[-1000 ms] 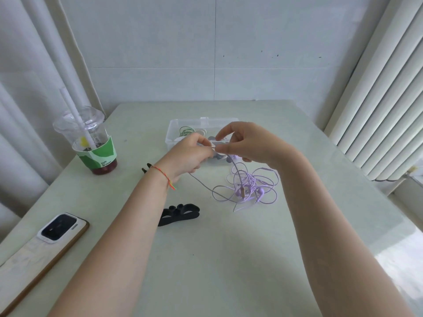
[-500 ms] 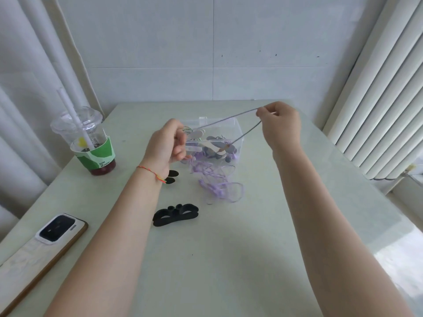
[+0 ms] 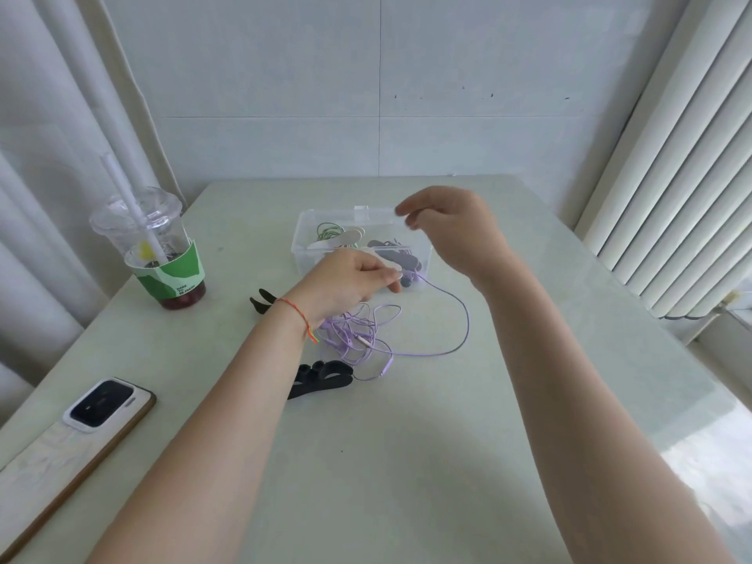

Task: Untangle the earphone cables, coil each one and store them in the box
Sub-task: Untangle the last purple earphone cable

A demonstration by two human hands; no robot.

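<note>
Nearest on the pale counter (image 3: 407, 462), at the left edge, a phone (image 3: 99, 407) lies camera-side up on a long wooden board (image 3: 49, 474). Farther in, a black cable winder (image 3: 321, 378) lies flat, and just beyond it sits the purple earphone cable (image 3: 366, 339) — a loose tangle on the counter with one strand sweeping out to the right in a wide arc and rising back toward the left hand (image 3: 346, 282). That hand, a red string at its wrist, hovers above the tangle at the near wall of the box; its fingers (image 3: 392, 276) are pressed together, pinching the strand along with a pale flat winder. A second black winder (image 3: 262, 301) peeks out left of the wrist. The clear plastic box (image 3: 303, 242) stands open behind the left hand and holds a coiled green cable (image 3: 329, 230) plus pale and dark winders. The right hand (image 3: 455, 234) is raised over the box's right end, its fingers (image 3: 407, 213) loosely curled and blurred, so whether they pinch anything cannot be told. Well to the left, a lidded plastic cup (image 3: 154, 246) with a green sleeve and white straw holds a dark red drink — behind everything are a tiled wall and pale curtains.
</note>
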